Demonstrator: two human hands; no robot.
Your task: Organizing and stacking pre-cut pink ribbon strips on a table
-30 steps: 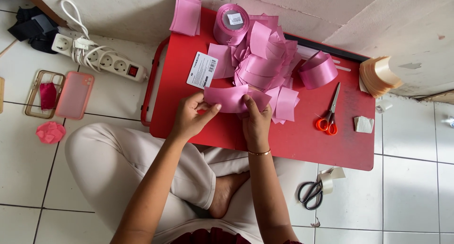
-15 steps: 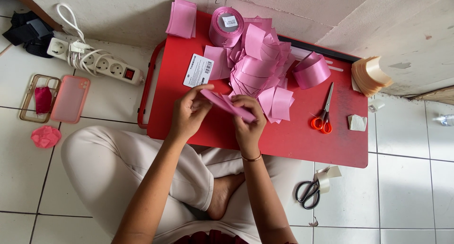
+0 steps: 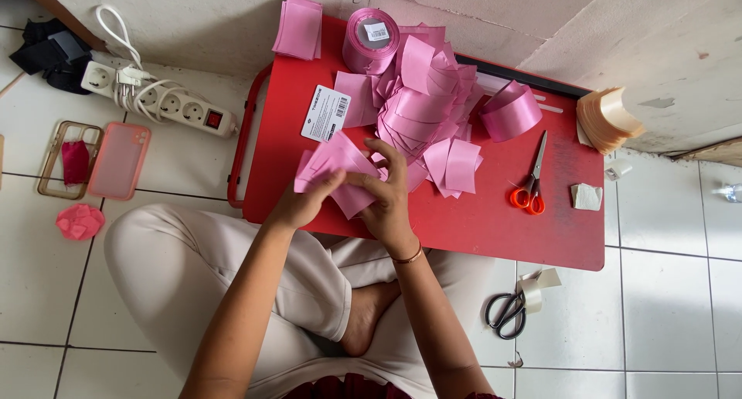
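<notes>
Pink ribbon piece held in both hands above the red table [image 3: 479, 221].

A folded piece of pink satin ribbon [image 3: 334, 171] is pinched between the left hand [image 3: 303, 206] and the right hand [image 3: 390, 202], fingers closed on its creased edges. It is glossy, angular and partly overlapped. A pile of cut ribbon pieces [image 3: 421, 113] is seen at 1 o'clock of it, orange-handled scissors [image 3: 530, 186] at 3 o'clock.

Pink ribbon piece [image 3: 340, 171], red table [image 3: 479, 229], orange-handled scissors [image 3: 530, 184], black-handled scissors [image 3: 506, 315].
</notes>
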